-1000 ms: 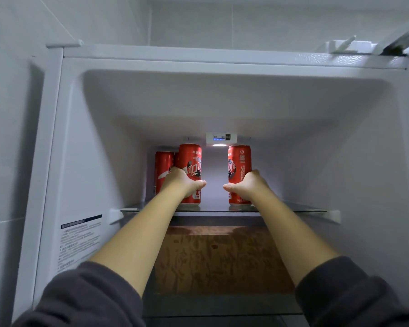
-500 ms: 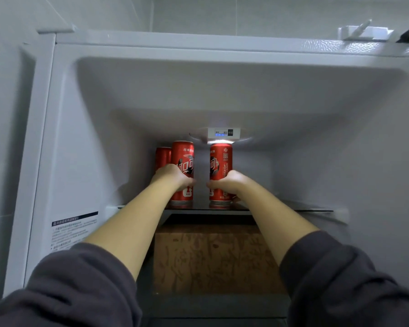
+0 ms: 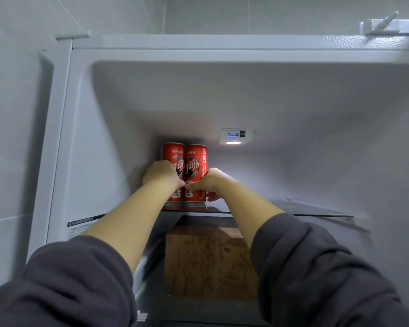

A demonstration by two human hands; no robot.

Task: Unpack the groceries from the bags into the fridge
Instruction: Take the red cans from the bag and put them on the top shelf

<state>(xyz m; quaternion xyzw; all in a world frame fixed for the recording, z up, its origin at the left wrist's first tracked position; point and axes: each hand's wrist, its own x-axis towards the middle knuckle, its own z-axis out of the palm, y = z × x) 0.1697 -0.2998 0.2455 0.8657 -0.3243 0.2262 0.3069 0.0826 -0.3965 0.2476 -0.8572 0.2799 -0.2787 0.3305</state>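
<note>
Now L hand (image 3: 162, 173) grips left can (image 3: 174, 153), R hand (image 3: 209, 181) grips right can (image 3: 197, 156), cans touching on glass shelf (image 3: 305, 210).

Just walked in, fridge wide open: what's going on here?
A person is putting drinks into the fridge. Their left hand grips the left red cola can, their right hand grips the right red cola can. Both cans stand upright, side by side, on the glass shelf toward the back left. A brown box sits below the shelf.
</note>
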